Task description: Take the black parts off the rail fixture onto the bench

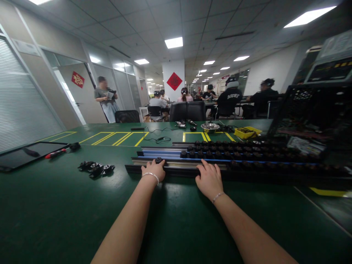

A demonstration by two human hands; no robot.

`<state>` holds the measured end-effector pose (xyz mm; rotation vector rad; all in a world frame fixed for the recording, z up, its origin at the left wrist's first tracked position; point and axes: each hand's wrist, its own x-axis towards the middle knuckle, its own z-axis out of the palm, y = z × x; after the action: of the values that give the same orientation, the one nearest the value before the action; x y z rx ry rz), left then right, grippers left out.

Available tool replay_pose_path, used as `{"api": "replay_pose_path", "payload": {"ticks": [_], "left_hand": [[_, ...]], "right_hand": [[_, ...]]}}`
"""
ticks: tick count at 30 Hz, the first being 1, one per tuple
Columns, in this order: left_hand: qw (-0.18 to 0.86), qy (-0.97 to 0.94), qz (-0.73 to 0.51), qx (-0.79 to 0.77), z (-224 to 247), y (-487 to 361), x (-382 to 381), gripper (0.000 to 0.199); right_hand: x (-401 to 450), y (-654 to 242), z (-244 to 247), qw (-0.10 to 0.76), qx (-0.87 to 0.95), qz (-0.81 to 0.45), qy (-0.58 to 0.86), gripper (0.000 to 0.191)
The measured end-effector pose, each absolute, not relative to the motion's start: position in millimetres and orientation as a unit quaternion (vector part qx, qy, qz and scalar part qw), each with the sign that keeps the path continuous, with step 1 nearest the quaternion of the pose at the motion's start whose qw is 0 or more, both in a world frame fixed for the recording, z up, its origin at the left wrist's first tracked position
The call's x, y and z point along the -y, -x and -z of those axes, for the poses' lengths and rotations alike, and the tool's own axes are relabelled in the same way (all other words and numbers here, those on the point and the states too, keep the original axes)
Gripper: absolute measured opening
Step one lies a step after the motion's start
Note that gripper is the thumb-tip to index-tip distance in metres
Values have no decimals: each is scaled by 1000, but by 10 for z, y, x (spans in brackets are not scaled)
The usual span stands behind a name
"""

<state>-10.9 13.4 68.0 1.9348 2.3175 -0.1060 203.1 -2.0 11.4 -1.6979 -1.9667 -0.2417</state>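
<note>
Several long dark rails with metal and blue strips lie side by side on the green table. At the left end of the nearest rail (178, 171), my left hand (154, 170) has its fingers round a small black part (158, 160). Farther right, my right hand (210, 178) rests on the same rail, its fingers apart and nothing seen in them. Rows of small black parts (247, 165) fill the right stretch of the rails. A loose pile of black pieces (96, 168) lies on the table to the left of my left hand.
On the green table (82, 212), a dark flat panel (30, 156) and a red-handled tool (56, 153) lie at the left. Behind the rails are a metal bowl (210, 127), a yellow tray (247, 132) and cables. An open black case (310, 110) stands right. People are in the background.
</note>
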Motion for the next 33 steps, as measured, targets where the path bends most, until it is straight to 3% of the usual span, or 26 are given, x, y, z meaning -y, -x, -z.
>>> {"api": "replay_pose_path", "payload": {"ticks": [33], "left_hand": [[48,-610,22,-790,-601,430,-247,58]], "right_hand": [[20,-2024,-113,265,727,88,628,35]]}}
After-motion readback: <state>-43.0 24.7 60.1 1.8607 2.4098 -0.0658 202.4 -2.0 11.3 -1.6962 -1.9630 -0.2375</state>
